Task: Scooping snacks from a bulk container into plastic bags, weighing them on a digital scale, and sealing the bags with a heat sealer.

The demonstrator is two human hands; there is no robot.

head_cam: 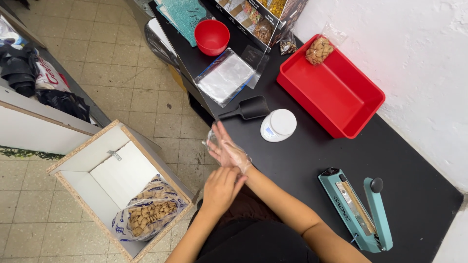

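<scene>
**Clear glove going on at the edge of the black surface**

Just below the middle of the frame the right hand (226,148) is stretched out flat, fingers straight and spread, with a thin clear plastic glove (235,155) over it; the left hand (220,189) sits right at its wrist, fingers curled and pinching the cuff of the glove — the two hands touch there; both hang over the near edge of the black surface (312,160).

Just above the gloved fingers lies a black scoop (249,108), handle pointing to the left; beside it, to the right, stands a small white round scale (279,124); further up the frame is a stack of clear plastic bags (225,76), and above that a red bowl (211,36).

At the upper right a red tray (336,95) holds one small filled bag of cereal (319,49) in its far corner; at the lower right sits a teal heat sealer (358,209) with its arm raised.

At the lower left — on the tiled floor — a chipboard box (105,168) stands open, with a large bag of cereal squares (150,210) in its lower corner.
</scene>
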